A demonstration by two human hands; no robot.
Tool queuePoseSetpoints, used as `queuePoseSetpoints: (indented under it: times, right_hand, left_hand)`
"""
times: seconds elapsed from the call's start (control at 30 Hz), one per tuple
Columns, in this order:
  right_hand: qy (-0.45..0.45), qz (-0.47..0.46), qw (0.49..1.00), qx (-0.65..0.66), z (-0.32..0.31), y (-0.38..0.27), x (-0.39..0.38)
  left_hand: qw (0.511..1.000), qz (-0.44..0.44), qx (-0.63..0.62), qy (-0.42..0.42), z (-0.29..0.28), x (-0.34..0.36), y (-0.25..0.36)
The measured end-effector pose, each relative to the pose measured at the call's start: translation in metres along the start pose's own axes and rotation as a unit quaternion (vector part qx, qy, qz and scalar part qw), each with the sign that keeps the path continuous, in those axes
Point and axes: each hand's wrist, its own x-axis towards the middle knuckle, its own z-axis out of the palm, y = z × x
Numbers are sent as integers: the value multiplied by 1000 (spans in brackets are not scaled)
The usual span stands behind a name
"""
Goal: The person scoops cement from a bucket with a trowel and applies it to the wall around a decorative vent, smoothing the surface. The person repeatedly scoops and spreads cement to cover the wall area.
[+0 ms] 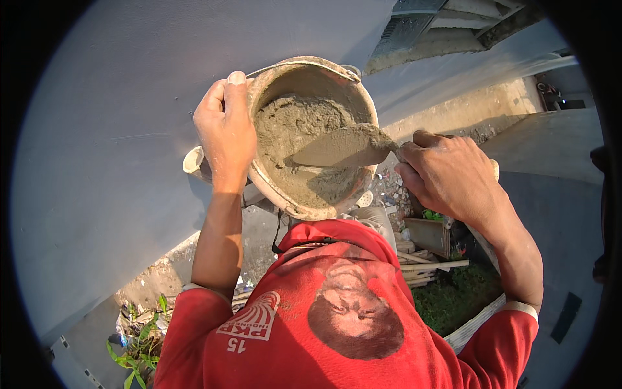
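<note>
- Grey wet mortar [295,126] heaped inside a worn bucket [272,185], held up in front of the chest and close against a pale grey wall [103,162].
- Left hand [225,133] clenched over the bucket's left rim, thumb on top, bearing its weight.
- Right hand [447,175] closed around the handle of a trowel [340,149], blade laid flat in the mortar and loaded.
- Risk, as a judgement: one-handed rim grip could slip on the slick mortar and tip the bucket towards the rubble [389,194] and timber scraps [427,262] far below.
- Likewise, a loaded blade tilted too far could shed its mortar down the wall.
- No packages or signs visible; only a white fan-shaped emblem [256,319] on the red shirt [291,350], low left.
</note>
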Motion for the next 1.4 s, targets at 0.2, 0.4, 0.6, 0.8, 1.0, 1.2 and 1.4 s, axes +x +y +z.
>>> queuePoseSetpoints:
  times: [0.2, 0.4, 0.6, 0.8, 1.0, 1.2, 1.4]
  right_hand:
    - [25, -111, 993, -44, 25, 8, -8]
    - [-51, -98, 989, 96, 27, 17, -13]
    - [-153, -135, 924, 323, 41, 56, 5]
    - [-246, -41, 781, 573, 67, 92, -7]
    - [-3, -88, 776, 625, 116, 114, -38]
    - [149, -70, 622, 765, 136, 115, -42]
    - [140, -29, 479, 866, 139, 118, -27]
  left_hand:
    - [999, 13, 17, 40, 7, -3, 4]
    - [997, 4, 49, 51, 8, -5, 12]
    - [994, -11, 91, 65, 9, -9, 11]
    - [994, 21, 98, 46, 9, -5, 13]
    - [988, 35, 143, 36, 7, -7, 16]
    - [983, 53, 175, 13, 5, -7, 17]
    - [979, 49, 193, 37, 3, -6, 14]
